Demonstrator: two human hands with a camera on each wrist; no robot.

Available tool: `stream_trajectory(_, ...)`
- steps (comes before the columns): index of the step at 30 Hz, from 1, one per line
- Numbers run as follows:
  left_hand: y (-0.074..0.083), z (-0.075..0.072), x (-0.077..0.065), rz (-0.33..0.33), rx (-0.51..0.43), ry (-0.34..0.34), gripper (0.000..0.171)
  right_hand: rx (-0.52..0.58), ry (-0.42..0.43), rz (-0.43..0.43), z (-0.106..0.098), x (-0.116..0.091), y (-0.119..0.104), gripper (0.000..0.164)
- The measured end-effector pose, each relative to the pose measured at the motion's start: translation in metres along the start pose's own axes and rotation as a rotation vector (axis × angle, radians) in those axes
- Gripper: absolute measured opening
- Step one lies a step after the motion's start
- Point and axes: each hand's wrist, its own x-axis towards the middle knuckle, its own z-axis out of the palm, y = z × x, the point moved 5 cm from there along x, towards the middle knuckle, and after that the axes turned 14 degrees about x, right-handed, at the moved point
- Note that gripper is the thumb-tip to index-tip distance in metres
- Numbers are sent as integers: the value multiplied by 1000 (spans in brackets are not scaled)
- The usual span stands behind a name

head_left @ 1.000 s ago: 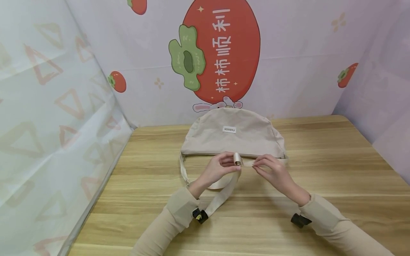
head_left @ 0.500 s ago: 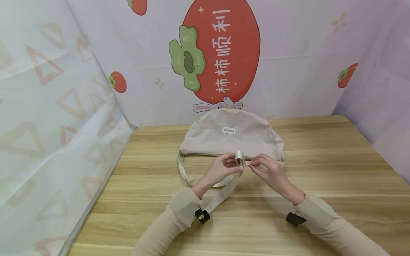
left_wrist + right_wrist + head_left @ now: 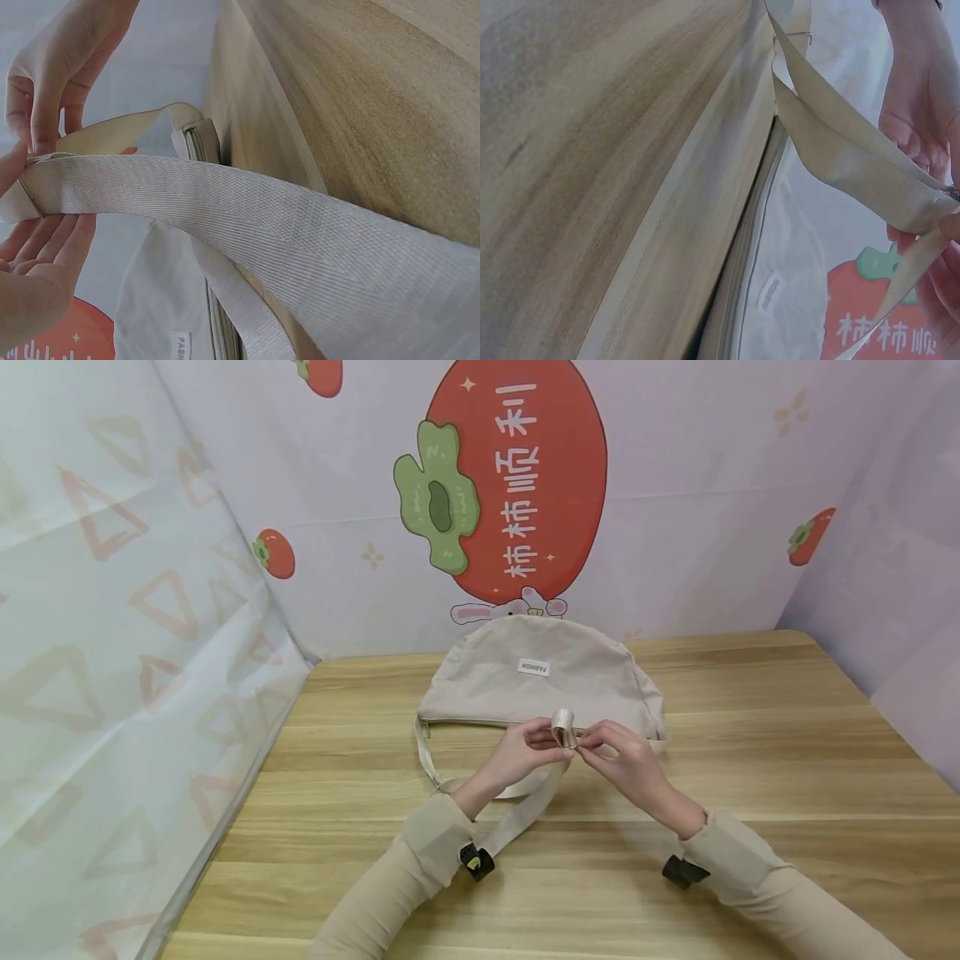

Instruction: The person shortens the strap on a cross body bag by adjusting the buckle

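My right hand (image 3: 630, 768) has slid closer to my left hand (image 3: 517, 758) than a moment ago, and now both pinch the folded loop of the strap (image 3: 562, 729) between fingertips that almost touch. The beige bag (image 3: 540, 681) lies flat on the wooden table (image 3: 787, 760) just past my fingers. The rest of the strap trails back under my left wrist.

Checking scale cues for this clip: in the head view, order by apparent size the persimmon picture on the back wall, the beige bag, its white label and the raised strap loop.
Largest to smallest in the head view:
1. persimmon picture
2. beige bag, though it lies nearer the camera, so only apparent size counts
3. strap loop
4. white label, close to the loop in size
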Motion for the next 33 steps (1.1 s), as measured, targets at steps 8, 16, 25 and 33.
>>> stream_trajectory(8,-9,-4,3,-7,-1,29,36,-21,-31,-24,-1,-3,4,35)
stream_trajectory(16,-7,-12,-1,11,-1,74,36,-80,-32,2,-10,-15,13,36)
stream_trajectory(25,-8,-14,-3,18,-18,77,38,-75,-25,17,-14,-17,16,33)
stream_trajectory(33,-11,-6,-2,4,-10,50,37,-57,-27,46,-12,-15,14,22)
